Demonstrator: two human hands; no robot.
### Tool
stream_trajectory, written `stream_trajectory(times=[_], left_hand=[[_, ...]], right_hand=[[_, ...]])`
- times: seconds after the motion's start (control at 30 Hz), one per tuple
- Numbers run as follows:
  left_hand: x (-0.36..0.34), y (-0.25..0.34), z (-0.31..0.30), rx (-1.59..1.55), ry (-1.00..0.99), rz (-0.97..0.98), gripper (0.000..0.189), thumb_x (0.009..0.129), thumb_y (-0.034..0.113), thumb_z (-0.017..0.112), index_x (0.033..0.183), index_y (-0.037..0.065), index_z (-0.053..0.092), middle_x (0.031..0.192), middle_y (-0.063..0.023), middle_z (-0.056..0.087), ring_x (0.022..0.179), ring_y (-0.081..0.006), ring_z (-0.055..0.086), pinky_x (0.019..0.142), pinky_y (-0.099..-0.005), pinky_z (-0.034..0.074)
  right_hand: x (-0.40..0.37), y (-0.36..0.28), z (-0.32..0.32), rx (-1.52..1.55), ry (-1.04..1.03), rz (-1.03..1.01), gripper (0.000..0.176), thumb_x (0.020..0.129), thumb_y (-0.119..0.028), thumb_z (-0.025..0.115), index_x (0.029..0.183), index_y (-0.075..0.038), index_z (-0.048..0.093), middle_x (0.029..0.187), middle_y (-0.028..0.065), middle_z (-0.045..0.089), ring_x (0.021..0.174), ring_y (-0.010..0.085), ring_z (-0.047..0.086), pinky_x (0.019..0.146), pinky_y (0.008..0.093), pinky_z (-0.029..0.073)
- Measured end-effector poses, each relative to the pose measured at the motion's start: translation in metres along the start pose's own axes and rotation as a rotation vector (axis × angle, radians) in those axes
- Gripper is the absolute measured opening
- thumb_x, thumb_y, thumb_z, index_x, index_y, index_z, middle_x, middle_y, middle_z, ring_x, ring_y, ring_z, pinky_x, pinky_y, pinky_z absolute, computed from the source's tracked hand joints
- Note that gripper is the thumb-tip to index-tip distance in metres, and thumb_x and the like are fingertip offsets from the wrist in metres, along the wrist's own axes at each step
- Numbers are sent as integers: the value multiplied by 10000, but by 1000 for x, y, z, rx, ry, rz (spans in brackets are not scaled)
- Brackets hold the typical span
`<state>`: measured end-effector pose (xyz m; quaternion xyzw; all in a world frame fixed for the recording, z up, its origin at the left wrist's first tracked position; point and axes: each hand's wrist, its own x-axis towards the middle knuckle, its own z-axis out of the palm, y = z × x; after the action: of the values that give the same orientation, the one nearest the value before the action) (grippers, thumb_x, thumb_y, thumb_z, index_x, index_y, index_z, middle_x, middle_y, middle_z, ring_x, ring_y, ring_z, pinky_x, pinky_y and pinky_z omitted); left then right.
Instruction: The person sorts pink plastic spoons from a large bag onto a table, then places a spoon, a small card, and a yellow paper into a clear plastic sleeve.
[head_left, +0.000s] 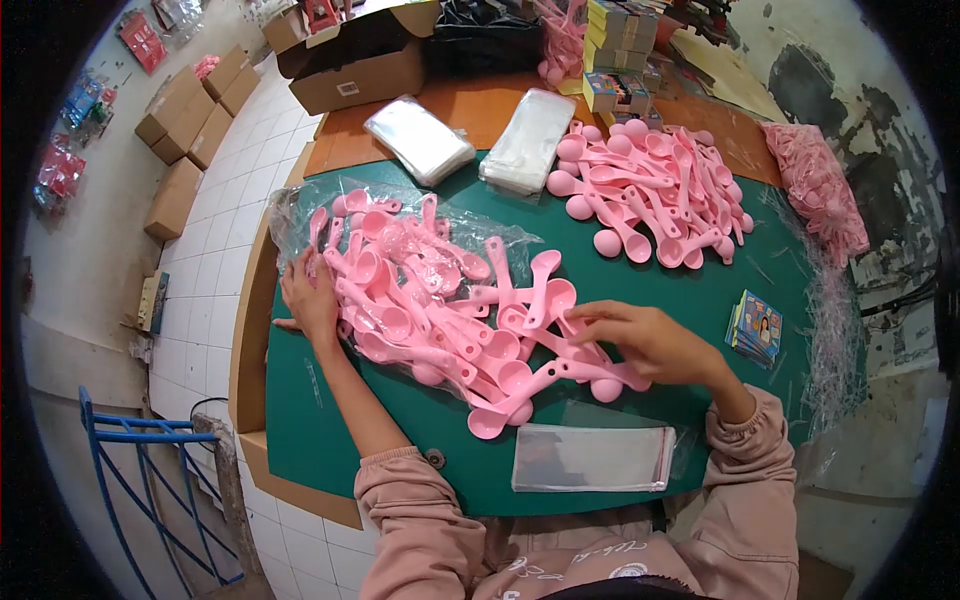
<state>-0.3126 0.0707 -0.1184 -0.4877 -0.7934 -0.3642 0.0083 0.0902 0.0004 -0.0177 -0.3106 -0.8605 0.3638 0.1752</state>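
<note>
A large heap of pink plastic measuring spoons [400, 290] lies on the green tabletop, partly in a clear plastic bag [480, 232]. At the heap's left edge, my left hand [312, 300] rests with its thumb stretched out and its fingers against the spoons and bag. My right hand [650, 340] reaches over the right end of the heap, fingers extended and slightly bent by a spoon bowl [561, 294]; its thumb is hidden. Between my forearms, near the front edge, lies a clear flat plastic sleeve [590, 458].
Another pile of pink spoons [660, 190] sits at the back right. Two stacks of clear sleeves [420, 140] [528, 140] lie behind the heap. Small printed cards [755, 328] are at the right. Cardboard boxes [360, 75] and bundled cards [617, 50] stand at the back.
</note>
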Motion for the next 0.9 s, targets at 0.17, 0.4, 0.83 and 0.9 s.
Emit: stream_trajectory(times=[0.17,0.4,0.83,0.9], left_hand=[[-2,4,-2,-12,0,-34,347,812,363,505,1114,198,554,1262,-167,405,1189,-323,343,989,-493,192],[0,2,-1,13,-5,-11,343,813,345,512,1114,184,552,1254,-182,408,1187,-331,340,985,-448,232],[0,2,-1,20,-7,-14,343,813,342,514,1120,192,549,1259,-168,413,1194,-325,333,991,-458,221],[0,1,0,25,2,-15,343,812,342,514,1120,196,549,1259,-165,414,1194,-324,333,991,-461,219]], right_hand=[[-4,4,-2,167,112,174,480,687,-7,550,1155,-36,443,1181,160,445,1030,289,488,790,336,441],[-7,2,-4,-14,25,0,765,673,-191,675,1301,-50,264,1191,176,362,1091,322,403,859,401,378],[-4,19,17,-30,167,430,421,690,-135,590,1038,33,424,878,167,468,822,337,468,730,381,391],[3,17,23,13,203,503,376,691,-136,584,982,44,429,860,170,461,811,341,470,722,377,395]])
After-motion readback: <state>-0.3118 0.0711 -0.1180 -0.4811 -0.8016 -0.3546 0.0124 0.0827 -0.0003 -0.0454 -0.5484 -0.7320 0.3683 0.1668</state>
